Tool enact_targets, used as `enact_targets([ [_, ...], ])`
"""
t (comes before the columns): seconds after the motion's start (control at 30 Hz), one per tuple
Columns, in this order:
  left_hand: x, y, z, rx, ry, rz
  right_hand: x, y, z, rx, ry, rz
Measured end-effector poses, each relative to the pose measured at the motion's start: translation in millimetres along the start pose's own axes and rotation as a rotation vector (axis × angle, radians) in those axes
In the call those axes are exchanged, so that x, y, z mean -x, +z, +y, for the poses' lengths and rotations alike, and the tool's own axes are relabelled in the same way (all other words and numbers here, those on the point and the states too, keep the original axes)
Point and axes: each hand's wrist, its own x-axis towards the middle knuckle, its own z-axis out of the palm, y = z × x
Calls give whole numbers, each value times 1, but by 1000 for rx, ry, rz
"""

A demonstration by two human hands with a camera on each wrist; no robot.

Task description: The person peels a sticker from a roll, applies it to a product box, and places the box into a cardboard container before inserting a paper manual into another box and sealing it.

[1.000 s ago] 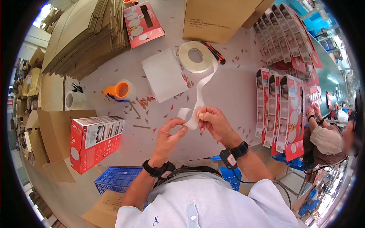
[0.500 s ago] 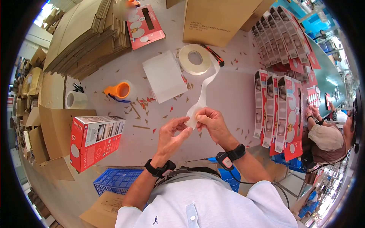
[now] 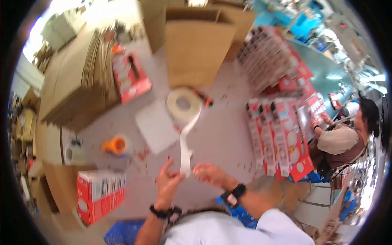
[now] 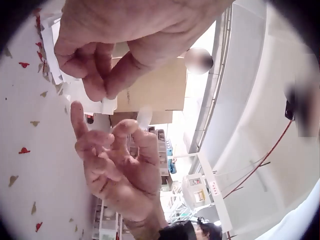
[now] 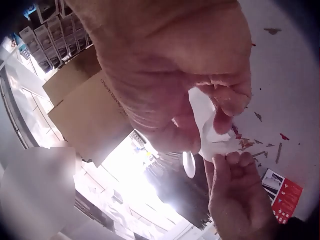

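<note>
Pinching tape end (image 3: 185, 169), roll (image 3: 173, 107) well apart

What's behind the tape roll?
Behind the tape roll, seen from the head camera, stands a big brown carton. An orange-and-black cutter lies beside the roll, to the right. The carton's lower front is partly covered; anything under the roll is hidden.

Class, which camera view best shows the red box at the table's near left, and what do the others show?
The head view, though blurred: the red box stands there whole, nothing covering it. The right wrist view catches only part, beyond the left hand; the left wrist view shows none.
</note>
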Motion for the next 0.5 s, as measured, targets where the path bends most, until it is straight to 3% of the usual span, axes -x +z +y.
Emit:
enact_targets([
  [0.13, 4, 2, 11, 34, -39, -8, -20, 5, -5, -91, 52, -120],
  [0.33, -1, -12, -4, 30, -71, -31, -22, 17, -9, -53, -44, -94],
  [0.5, -5, -8, -16, 118, -40, 20, -41, 26, 19, 12, -232, 106],
])
